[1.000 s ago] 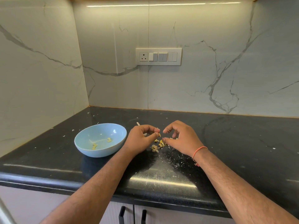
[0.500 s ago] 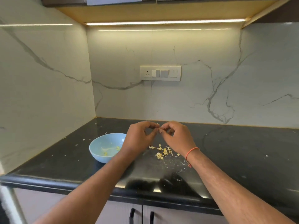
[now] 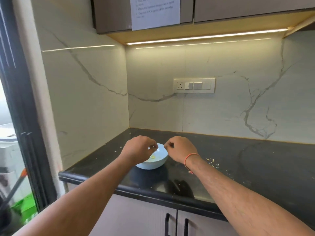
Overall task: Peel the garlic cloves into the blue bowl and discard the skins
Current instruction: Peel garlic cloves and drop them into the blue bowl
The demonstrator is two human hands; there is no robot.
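Note:
The blue bowl (image 3: pixel 154 165) stands on the black counter (image 3: pixel 255 167) near its left end, with a few pale peeled cloves (image 3: pixel 152 157) inside. Both of my hands hover just above the bowl, a short gap between them. My left hand (image 3: pixel 139 149) has its fingers curled and pinches a small pale garlic clove (image 3: pixel 155 147) at the fingertips. My right hand (image 3: pixel 180 149), with an orange thread on the wrist, pinches what looks like a thin bit of garlic skin over the bowl's far rim. A small heap of garlic skins (image 3: pixel 211 161) lies on the counter to the right of the bowl.
Marble walls close the counter at the back and the left. A switch plate (image 3: pixel 194 85) sits on the back wall. Overhead cabinets carry a paper sheet (image 3: pixel 155 11). Cabinet doors with black handles (image 3: pixel 167 223) are below. A dark window frame (image 3: pixel 22 116) stands at far left.
My hands have lifted from the skin heap, moved left over the blue bowl and drawn apart. The camera has pulled back and tilted up, showing cabinets and the window.

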